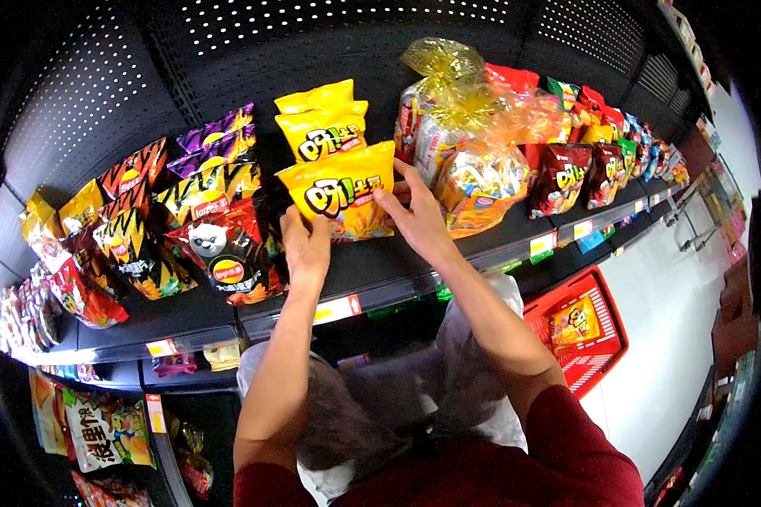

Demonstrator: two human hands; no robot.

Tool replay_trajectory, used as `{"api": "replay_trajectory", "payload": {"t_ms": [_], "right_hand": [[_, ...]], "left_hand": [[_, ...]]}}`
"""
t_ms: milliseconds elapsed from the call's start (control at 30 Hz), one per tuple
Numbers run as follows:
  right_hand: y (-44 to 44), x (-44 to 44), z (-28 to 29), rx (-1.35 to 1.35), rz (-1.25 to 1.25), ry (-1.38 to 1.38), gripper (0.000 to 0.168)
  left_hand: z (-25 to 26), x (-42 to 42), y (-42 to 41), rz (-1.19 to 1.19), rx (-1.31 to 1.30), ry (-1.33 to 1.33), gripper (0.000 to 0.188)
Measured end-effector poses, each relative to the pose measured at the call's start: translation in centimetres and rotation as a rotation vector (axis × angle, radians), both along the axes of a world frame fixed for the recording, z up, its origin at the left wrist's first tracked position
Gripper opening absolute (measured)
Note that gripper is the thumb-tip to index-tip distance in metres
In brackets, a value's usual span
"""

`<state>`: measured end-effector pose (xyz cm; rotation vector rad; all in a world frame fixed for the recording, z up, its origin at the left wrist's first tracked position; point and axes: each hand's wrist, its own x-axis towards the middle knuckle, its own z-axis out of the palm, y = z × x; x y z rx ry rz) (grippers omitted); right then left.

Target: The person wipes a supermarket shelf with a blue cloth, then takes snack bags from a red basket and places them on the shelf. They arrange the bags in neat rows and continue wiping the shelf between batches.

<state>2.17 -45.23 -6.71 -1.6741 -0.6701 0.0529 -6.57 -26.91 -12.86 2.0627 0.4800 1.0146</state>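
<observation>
A yellow snack bag stands upright at the front of a black shelf, between my two hands. My left hand is at its lower left edge, fingers curled against the side. My right hand holds the right edge, with the thumb on the front and some fingers behind. More yellow bags of the same kind stand in a row just behind it. Left of my left hand is a dark red chip bag with a panda picture. Clear-wrapped snack packs sit right of my right hand.
A red shopping basket stands on the pale floor at the right, with an orange-yellow snack bag inside. Price tags line the shelf edge. A lower shelf holds a white-and-green snack bag. A perforated back panel rises behind.
</observation>
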Motion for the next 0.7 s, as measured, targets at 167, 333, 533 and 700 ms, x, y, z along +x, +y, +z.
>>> {"api": "replay_trajectory", "payload": {"t_ms": [167, 333, 533, 700], "right_hand": [[-3.9, -2.0, 0.0, 0.088, -0.051, -0.237, 0.028], [-9.2, -5.9, 3.7, 0.249, 0.029, -0.013, 0.025], [-22.1, -8.2, 6.9, 0.328, -0.118, 0.058, 0.029], [-35.1, -9.8, 4.7, 0.204, -0.544, 0.109, 0.030]], "left_hand": [[3.1, -2.8, -4.4, -0.139, -0.104, -0.058, 0.022], [4.9, -5.5, -6.8, -0.340, -0.165, -0.229, 0.034], [4.8, -4.5, -7.3, -0.367, -0.255, -0.205, 0.059], [4.1, -3.7, -7.1, -0.366, -0.358, -0.197, 0.052]]}}
